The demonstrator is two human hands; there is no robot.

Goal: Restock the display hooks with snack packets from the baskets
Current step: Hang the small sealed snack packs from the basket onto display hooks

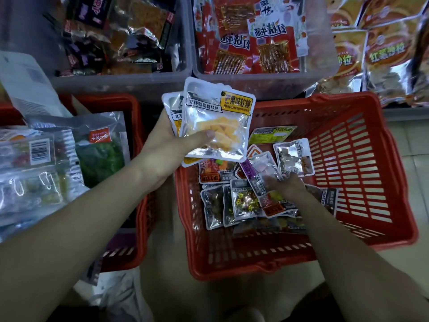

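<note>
Two, maybe more, mango packets (216, 122) lie gripped by left fingers (200, 137); right fingers (272, 182), blurred, cannot be read.

glossy foil packets (214, 126), red plastic basket (362, 159)

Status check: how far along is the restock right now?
Done so far: at least two mango sweet packets are gathered in the left hand. In hand: the right hand is down in the red basket, fingers among the loose packets; its grip is unclear. Left: many packets lie in the basket, and no hooks are in view, so nothing shows hung.
</note>
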